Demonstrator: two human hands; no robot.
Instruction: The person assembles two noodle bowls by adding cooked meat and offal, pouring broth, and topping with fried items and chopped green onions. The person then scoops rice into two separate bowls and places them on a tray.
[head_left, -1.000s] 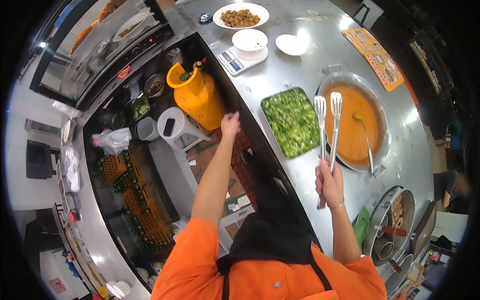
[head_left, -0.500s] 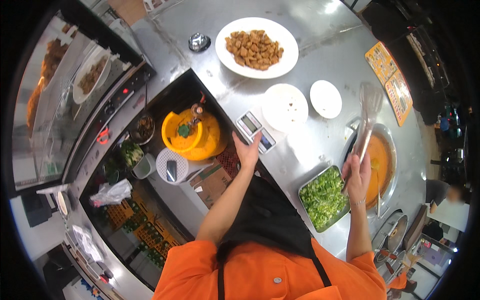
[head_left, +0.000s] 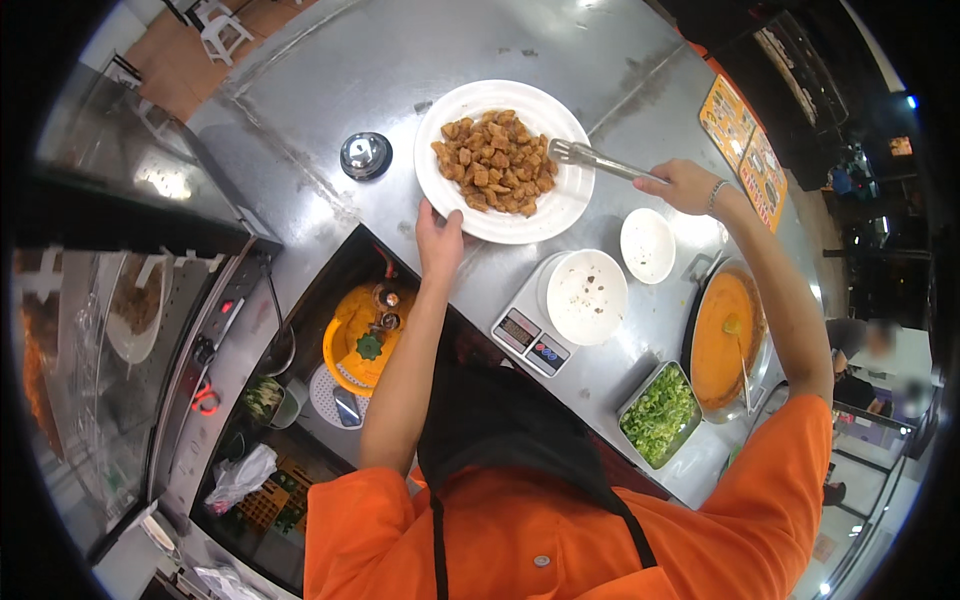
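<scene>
Tongs (head_left: 605, 162) of metal are gripped in my right hand (head_left: 688, 187). Their tips reach over the right side of a large white plate (head_left: 467, 217), beside a pile of browned, diced meat (head_left: 493, 160). My left hand (head_left: 438, 240) is at the plate's near left rim, thumb and fingers closed about the edge; some fingertips are hidden. Closer to me, a white bowl (head_left: 586, 300) with dark crumbs sits on a digital kitchen scale (head_left: 533, 340). A smaller white bowl (head_left: 648, 246) stands to its right.
A pan of orange sauce (head_left: 722, 325) with a spoon stands at the right, next to a metal tray of chopped greens (head_left: 657, 415). A service bell (head_left: 365, 156) sits left of the plate. Below the counter edge is a yellow gas cylinder (head_left: 365, 335); a glass display case (head_left: 130, 290) stands left.
The tongs have swung from beside the sauce pan to the plate's right side. My left hand has gone from the scale to the plate's rim. The view has shifted.
</scene>
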